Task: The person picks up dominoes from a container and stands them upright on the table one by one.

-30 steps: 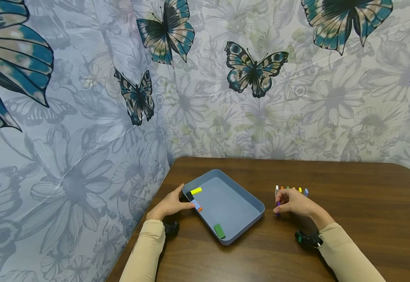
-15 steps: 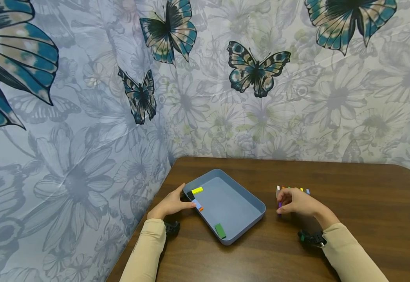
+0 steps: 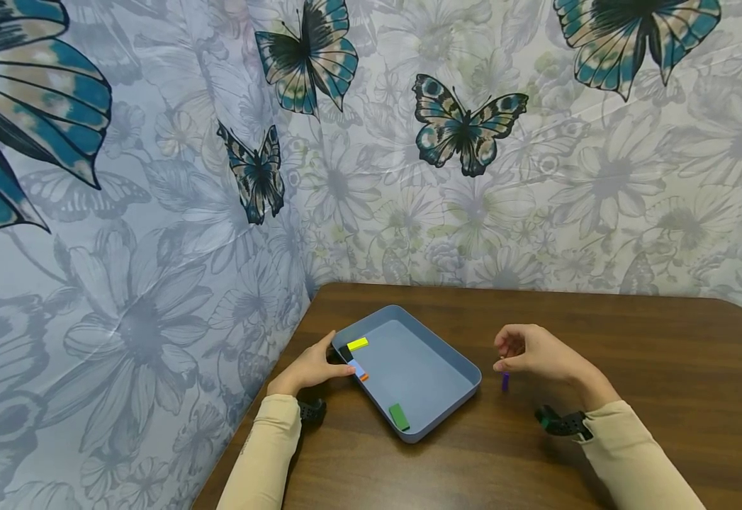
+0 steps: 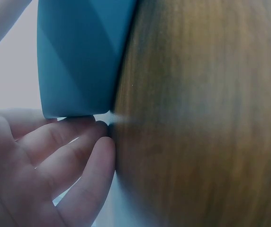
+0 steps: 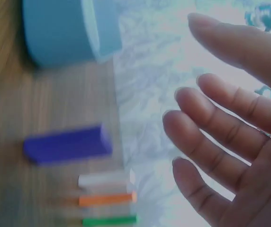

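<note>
Right hand (image 3: 539,352), thumb and fingers apart, hovers near upright purple block (image 5: 69,144), right of tray (image 3: 422,375); left hand (image 3: 312,367) clamped on tray's side near left edge of table (image 3: 664,397).

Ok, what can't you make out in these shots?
Head view: the white block, orange block and standing green block, behind the right hand.
Right wrist view: edges of the purple block, blurred; any blocks beyond the green one, past the bottom edge.
Left wrist view: the inside of the tray, hidden by its outer wall.

Cream sleeves (image 3: 267,443), black wrist straps (image 3: 563,423)
</note>
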Available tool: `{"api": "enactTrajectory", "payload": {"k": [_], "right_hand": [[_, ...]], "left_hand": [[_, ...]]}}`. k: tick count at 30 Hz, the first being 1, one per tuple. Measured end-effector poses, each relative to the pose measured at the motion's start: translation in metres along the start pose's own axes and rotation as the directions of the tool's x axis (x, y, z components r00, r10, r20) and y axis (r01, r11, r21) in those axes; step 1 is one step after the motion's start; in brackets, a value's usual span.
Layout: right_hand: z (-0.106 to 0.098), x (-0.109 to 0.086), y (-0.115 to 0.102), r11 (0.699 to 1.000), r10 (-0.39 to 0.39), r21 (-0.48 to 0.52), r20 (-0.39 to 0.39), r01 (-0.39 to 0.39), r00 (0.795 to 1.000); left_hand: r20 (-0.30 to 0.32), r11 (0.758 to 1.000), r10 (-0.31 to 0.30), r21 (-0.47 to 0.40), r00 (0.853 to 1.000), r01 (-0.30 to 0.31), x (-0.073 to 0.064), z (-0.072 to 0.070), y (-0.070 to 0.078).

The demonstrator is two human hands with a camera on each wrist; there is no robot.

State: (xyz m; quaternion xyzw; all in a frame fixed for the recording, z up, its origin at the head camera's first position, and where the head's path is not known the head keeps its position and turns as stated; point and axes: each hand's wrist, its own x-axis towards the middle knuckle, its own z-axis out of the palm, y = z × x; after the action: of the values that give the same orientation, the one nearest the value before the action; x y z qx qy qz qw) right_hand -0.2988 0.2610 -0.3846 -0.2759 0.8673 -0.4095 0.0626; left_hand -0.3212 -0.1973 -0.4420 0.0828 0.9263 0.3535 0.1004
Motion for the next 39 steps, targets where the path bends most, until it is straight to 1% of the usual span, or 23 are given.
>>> {"api": "enactTrajectory", "payload": {"k": [4, 7, 9, 12, 15, 17, 20, 24, 28, 33, 35, 38, 39], "right_hand": [[0.007, 0.011, -0.013, 0.999, -0.030, 0.015, 0.044, 0.030, 0.999], [0.013, 0.025, -0.025, 0.997, -0.073, 0.047, 0.112, 0.068, 0.991], [0.018, 0.037, -0.034, 0.993, -0.102, 0.079, 0.170, 0.090, 0.980], [0.029, 0.055, -0.048, 0.985, -0.151, 0.123, 0.262, 0.122, 0.953], [0.044, 0.074, -0.058, 0.981, -0.173, 0.140, 0.353, 0.131, 0.920], [0.054, 0.085, -0.063, 0.982, -0.171, 0.143, 0.411, 0.122, 0.896], [0.069, 0.100, -0.070, 0.983, -0.160, 0.156, 0.500, 0.093, 0.851], [0.085, 0.116, -0.072, 0.987, -0.145, 0.142, 0.593, 0.074, 0.792], [0.096, 0.127, -0.070, 0.992, -0.113, 0.110, 0.658, 0.054, 0.745], [0.106, 0.138, -0.066, 0.991, -0.105, 0.136, 0.729, 0.007, 0.677], [0.110, 0.143, -0.063, 0.992, -0.092, 0.129, 0.750, -0.008, 0.655], [0.115, 0.148, -0.060, 0.994, -0.070, 0.106, 0.774, -0.018, 0.630], [0.117, 0.149, -0.059, 0.995, -0.063, 0.096, 0.785, -0.020, 0.617]], "left_hand": [[0.002, 1.000, 0.001, 0.006, 1.000, -0.001, 0.000, 0.000, -0.001], [0.001, 1.000, -0.002, 0.004, 1.000, 0.002, 0.001, -0.001, -0.002], [0.000, 1.000, -0.004, 0.003, 1.000, 0.004, 0.001, -0.002, -0.002], [-0.002, 1.000, -0.009, 0.000, 1.000, 0.009, 0.001, -0.002, -0.003], [-0.004, 1.000, -0.013, -0.006, 1.000, 0.013, 0.001, -0.002, -0.004], [-0.002, 1.000, -0.015, -0.006, 1.000, 0.015, 0.000, -0.002, -0.003], [0.003, 1.000, -0.016, -0.006, 1.000, 0.016, 0.000, -0.002, -0.002], [-0.003, 1.000, -0.012, -0.001, 1.000, 0.012, 0.000, -0.001, -0.001], [-0.005, 1.000, -0.008, 0.007, 1.000, 0.008, 0.001, 0.000, -0.001], [-0.001, 1.000, -0.004, 0.011, 1.000, 0.004, 0.002, 0.000, -0.002], [0.001, 1.000, 0.001, 0.006, 1.000, -0.001, 0.002, 0.001, -0.002], [0.001, 1.000, 0.008, -0.001, 1.000, -0.008, 0.003, 0.001, -0.003], [0.001, 1.000, 0.006, -0.005, 1.000, -0.006, 0.004, 0.001, -0.003]]}}
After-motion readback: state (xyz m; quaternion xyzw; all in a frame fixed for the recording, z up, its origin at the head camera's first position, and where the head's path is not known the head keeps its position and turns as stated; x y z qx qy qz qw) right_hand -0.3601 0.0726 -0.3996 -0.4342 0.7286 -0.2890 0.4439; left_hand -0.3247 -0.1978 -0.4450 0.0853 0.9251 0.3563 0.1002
